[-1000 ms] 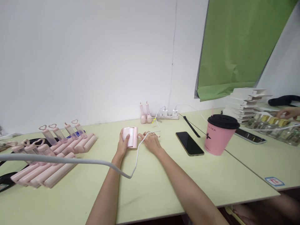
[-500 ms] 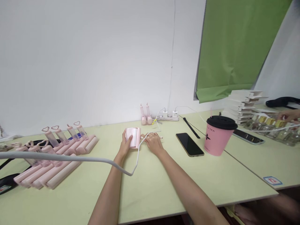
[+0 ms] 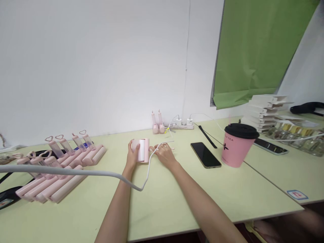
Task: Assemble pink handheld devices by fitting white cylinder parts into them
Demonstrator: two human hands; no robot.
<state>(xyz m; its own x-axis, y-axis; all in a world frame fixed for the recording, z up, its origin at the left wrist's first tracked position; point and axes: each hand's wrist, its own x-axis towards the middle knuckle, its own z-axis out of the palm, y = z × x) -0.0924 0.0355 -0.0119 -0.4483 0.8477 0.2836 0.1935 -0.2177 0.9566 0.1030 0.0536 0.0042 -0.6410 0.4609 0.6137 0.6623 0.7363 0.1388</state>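
My left hand (image 3: 131, 158) is closed around a pink and white box-like device (image 3: 147, 152), with the thumb lying on its front. A dark narrow gap shows along the top of that front, between the pale part and the pink part. Just right of the device, my right hand (image 3: 164, 154) has its fingers bent and pressed together. A slim pink piece (image 3: 172, 148) sticks out past its knuckles; the rest of it is hidden by the fingers. A grey-white cable (image 3: 121, 176) crosses the view close to the camera, in front of the device and the right fingers.
At left lie several pink devices (image 3: 63, 182) with clear tubes and heart-shaped loops. Two similar ones (image 3: 160, 123) stand by a power strip (image 3: 181, 127). A phone (image 3: 205, 155), a black strap (image 3: 207, 136), a pink cup (image 3: 236, 148), white boxes (image 3: 263, 111) and glass bottles (image 3: 312, 145) are rightward.
The device in my left hand has turned and shifted slightly left, and its front now shows a gap. My right hand has barely moved. Another person's hand by the bottles has left the view.
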